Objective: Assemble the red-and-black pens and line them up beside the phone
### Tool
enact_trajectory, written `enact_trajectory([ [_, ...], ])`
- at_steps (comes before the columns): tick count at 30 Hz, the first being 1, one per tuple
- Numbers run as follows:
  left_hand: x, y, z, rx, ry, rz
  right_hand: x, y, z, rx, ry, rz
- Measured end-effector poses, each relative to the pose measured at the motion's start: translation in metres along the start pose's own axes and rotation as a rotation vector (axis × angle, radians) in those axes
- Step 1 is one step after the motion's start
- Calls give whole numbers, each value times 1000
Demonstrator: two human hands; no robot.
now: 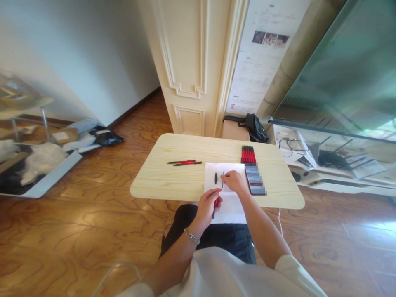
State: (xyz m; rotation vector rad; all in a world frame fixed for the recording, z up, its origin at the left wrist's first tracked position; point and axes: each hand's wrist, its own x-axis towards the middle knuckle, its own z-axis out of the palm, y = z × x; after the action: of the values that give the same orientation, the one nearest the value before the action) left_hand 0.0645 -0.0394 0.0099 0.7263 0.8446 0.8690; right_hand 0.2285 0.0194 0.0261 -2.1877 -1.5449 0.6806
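My left hand (210,204) is closed around a red pen barrel (215,203), whose dark end points down toward my lap. Above and to the right of it, my right hand (234,181) pinches a thin dark stick that looks like a pen refill (222,184), held roughly upright in the view. Both hands are over a white sheet of paper (230,212) that hangs past the table's near edge. A short black pen part (215,178) lies on the sheet, left of the refill.
Two red-and-black pens (187,163) lie on the pale wooden table (154,181) at left. Several more pens (248,154) stand side by side at the back right, above a phone (256,181). A black bag (256,128) sits behind the table.
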Motion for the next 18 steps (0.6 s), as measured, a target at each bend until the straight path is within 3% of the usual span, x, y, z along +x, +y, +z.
enact_trajectory([
  [4,1,2,0,-44,-5,-4,-2,-7,9,-161,54,14],
  [8,0,6,2,-87,-9,-1,-9,-8,7,-73,112,4],
  [12,-1,13,4,-117,-7,-21,-28,-6,4,316,102,-48],
  [18,-4,23,18,-122,40,-98,-67,-11,11,934,-128,-40],
])
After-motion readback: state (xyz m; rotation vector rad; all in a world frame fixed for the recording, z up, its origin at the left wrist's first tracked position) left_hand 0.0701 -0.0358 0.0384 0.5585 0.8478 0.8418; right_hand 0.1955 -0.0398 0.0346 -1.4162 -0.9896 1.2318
